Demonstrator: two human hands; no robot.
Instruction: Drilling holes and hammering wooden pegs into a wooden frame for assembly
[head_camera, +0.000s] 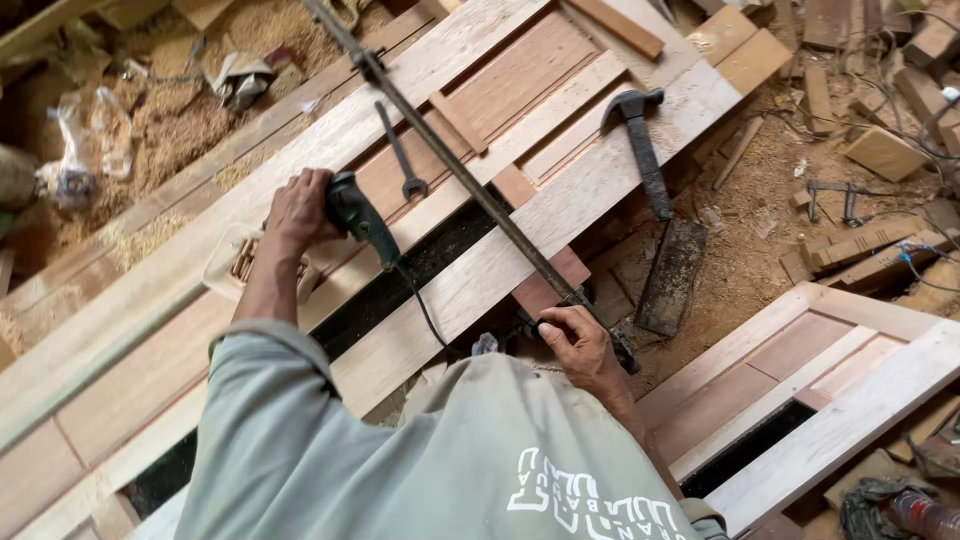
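My left hand (298, 212) is closed around the dark green handle of a corded power tool (360, 222) that rests on a pale wooden door frame (560, 200). The tool's black cord (425, 312) runs down towards my body. My right hand (578, 345) grips the near end of a long metal bar clamp (455, 165), at the door's edge. The clamp lies diagonally across the door, from its far side to its near side. My grey shirt hides the lower part of the door.
A spanner (400, 150) lies on the door panel, and a black hammer (645, 140) rests at its right edge. A second panelled door (850, 410) lies at lower right. Wood offcuts (885, 150) and sawdust (170, 130) cover the floor around.
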